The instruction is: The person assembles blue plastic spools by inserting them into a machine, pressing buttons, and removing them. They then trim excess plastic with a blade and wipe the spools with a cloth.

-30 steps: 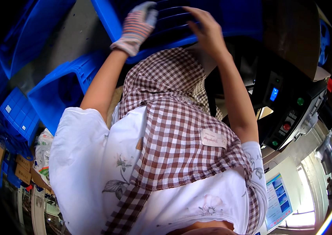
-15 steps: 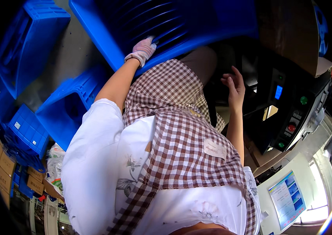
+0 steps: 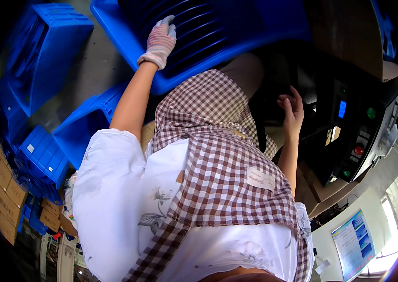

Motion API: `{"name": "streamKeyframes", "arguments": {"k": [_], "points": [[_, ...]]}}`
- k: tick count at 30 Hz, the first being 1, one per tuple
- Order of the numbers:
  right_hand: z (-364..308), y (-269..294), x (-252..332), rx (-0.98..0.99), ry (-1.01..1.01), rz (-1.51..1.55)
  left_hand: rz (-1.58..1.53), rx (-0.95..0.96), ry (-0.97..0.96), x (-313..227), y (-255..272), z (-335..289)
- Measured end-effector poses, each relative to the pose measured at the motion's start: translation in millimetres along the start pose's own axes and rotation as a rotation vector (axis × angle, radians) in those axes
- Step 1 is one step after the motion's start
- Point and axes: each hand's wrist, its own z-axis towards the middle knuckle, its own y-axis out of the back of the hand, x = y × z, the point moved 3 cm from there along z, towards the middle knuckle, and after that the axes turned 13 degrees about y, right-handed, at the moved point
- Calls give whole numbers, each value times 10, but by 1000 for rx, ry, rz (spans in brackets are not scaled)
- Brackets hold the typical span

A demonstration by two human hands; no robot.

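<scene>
Both hands look empty: the left hand (image 3: pixel 160 41), in a pale striped glove, stretches over the left part of a large blue crate (image 3: pixel 119 35) at the far centre, its fingers extended and slightly apart, while the bare right hand (image 3: pixel 293 113) is held well apart, nearer and to the right, fingers loosely curled. Beneath and just right of the glove run dark, curved ridges (image 3: pixel 199 35) inside the crate; whether they belong to it or are things packed in it, and whether the fingertips touch them, cannot be told. One second ago both hands were up at the crate; half a second ago the right had dropped back to the right and the left was down at the near rim. Now the left has moved farther in over the ridges, and the right stays off to the side. This suggests that the left hand alone is tending the crate, with the right free. On the right, beyond the right hand, stands a black machine (image 3: pixel 330 155) with a lit blue display (image 3: pixel 342 109). On the left are more blue crates (image 3: pixel 53 61) and, nearer, cardboard boxes (image 3: pixel 6 197).
</scene>
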Motion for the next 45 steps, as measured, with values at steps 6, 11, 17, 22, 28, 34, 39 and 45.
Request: {"name": "streamKeyframes", "arguments": {"k": [6, 11, 17, 22, 28, 34, 39, 45], "points": [[-203, 145, -67, -61, 17, -6, -61, -195, 179, 706, 771, 486], [-297, 192, -313, -37, -33, -64, 140, 16, -126, 477, 281, 173], [-261, 35, -195, -8, -38, -33, 170, 253, 224, 683, -329, -19], [-325, 45, -289, 3, -88, -35, -53, 450, 417, 1085, -376, 84], [-337, 18, -290, 24, -101, -48, -205, 454, 547, 933, -434, 18], [-408, 91, -295, -5, -101, -58, -50, 486, 368, 863, -380, 41], [-611, 288, -369, -146, -88, -31, 120, 537, 424, 859, -392, 119], [-748, 1038, -68, -458, 111, -355, -255, 667, 694, 1237, -315, 11]]}}
